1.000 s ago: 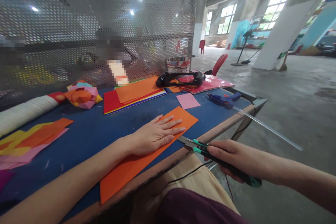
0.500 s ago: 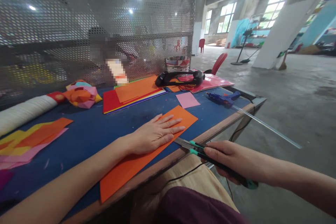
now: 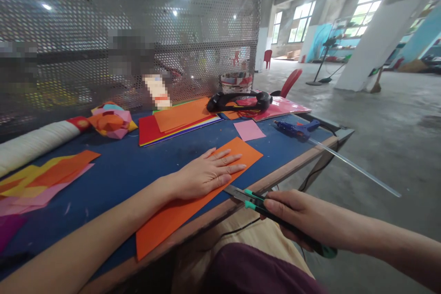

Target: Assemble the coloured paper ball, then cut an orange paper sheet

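Observation:
My left hand [image 3: 206,173] lies flat with fingers spread on a folded-looking sheet of orange paper [image 3: 165,227], pressing it to the blue tabletop. In my right hand [image 3: 292,213] is a black and green utility knife [image 3: 257,201], fingers wrapped round its handle. Its bare blade points left, and the tip meets the paper's near long edge just below my left hand. A small pink paper square [image 3: 249,130] lies beyond the orange sheet's far end.
A blue glue gun [image 3: 298,128] with a long clear stick overhangs the table's right edge. Stacked coloured paper [image 3: 182,117], a black headset-like band [image 3: 239,102], a basket [image 3: 237,83] and a paper ball [image 3: 112,120] line the back. Paper pieces [image 3: 51,179] and a white-wrapped roll [image 3: 37,144] lie left.
The utility knife's blade has slid a little left and toward me along the orange paper's edge. My left hand stays pressed on the paper. The whole view has shifted slightly.

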`<control>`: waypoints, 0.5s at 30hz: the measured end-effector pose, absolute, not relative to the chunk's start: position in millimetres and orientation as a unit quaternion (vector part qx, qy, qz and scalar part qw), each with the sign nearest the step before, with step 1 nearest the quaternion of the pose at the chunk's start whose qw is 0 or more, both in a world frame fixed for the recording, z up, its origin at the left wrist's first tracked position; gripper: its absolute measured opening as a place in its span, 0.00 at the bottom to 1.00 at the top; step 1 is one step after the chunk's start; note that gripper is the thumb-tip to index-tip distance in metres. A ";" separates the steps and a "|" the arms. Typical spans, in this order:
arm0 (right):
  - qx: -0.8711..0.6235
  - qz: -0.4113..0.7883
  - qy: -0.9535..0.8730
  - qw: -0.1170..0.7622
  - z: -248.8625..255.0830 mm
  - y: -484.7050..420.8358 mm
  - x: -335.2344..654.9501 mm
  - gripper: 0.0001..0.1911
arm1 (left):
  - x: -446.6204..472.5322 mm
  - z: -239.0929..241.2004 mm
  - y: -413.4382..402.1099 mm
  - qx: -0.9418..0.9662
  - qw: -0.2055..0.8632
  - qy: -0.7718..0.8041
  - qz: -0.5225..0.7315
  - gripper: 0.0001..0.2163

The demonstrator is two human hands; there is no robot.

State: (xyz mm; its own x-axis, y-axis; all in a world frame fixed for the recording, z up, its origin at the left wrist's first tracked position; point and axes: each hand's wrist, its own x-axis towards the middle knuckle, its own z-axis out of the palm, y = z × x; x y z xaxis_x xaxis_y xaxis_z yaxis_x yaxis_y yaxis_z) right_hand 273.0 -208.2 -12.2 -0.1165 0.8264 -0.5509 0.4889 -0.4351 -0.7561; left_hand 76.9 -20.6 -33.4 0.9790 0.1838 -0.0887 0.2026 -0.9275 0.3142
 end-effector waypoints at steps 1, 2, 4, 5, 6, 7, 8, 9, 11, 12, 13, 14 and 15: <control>-0.644 0.551 -0.507 0.154 -12.6 -208.3 272.4 0.19 | 77.1 -33.6 -20.3 0.981 0.163 0.098 -0.028 0.21; -0.642 0.554 -0.506 0.157 -12.9 -208.2 271.9 0.20 | 77.3 -33.9 -20.0 0.981 0.163 0.097 -0.027 0.21; -0.640 0.554 -0.506 0.165 -13.4 -207.6 271.2 0.20 | 77.4 -34.3 -19.4 0.981 0.164 0.096 -0.026 0.21; -0.639 0.554 -0.507 0.166 -13.4 -207.0 270.9 0.20 | 77.4 -34.4 -19.3 0.981 0.165 0.096 -0.027 0.21; -0.639 0.552 -0.510 0.167 -13.3 -206.4 270.6 0.20 | 77.3 -34.4 -19.3 0.981 0.165 0.097 -0.027 0.21; -0.637 0.550 -0.514 0.166 -13.2 -205.9 270.3 0.20 | 77.2 -34.2 -19.5 0.981 0.165 0.098 -0.028 0.21; -0.635 0.550 -0.517 0.163 -12.9 -205.8 269.9 0.20 | 77.1 -33.9 -19.8 0.981 0.165 0.100 -0.029 0.21; -0.635 0.552 -0.518 0.157 -12.6 -206.0 269.5 0.20 | 76.9 -33.6 -20.0 0.981 0.165 0.100 -0.030 0.21; -0.636 0.550 -0.521 0.148 -11.8 -207.0 268.6 0.19 | 76.8 -32.9 -20.5 0.981 0.166 0.100 -0.031 0.21; -0.636 0.548 -0.523 0.146 -11.5 -207.5 268.2 0.19 | 76.8 -32.7 -20.5 0.981 0.166 0.100 -0.032 0.21; -0.634 0.547 -0.526 0.147 -11.2 -207.8 267.8 0.19 | 76.9 -32.6 -20.5 0.981 0.165 0.100 -0.034 0.21; -0.632 0.547 -0.529 0.149 -10.9 -207.9 267.3 0.19 | 76.9 -32.6 -20.3 0.981 0.164 0.101 -0.034 0.21; -0.630 0.547 -0.530 0.152 -10.7 -207.6 266.8 0.19 | 76.9 -32.7 -20.1 0.981 0.163 0.101 -0.035 0.21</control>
State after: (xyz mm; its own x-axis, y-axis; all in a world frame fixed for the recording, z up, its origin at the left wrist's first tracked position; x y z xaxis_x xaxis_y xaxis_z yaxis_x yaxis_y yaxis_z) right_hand 266.8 -207.6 -10.7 -0.1605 0.8337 -0.5283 0.5020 -0.3919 -0.7710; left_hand 76.9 -20.1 -32.7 0.9771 0.1874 -0.1010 0.2100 -0.9261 0.3134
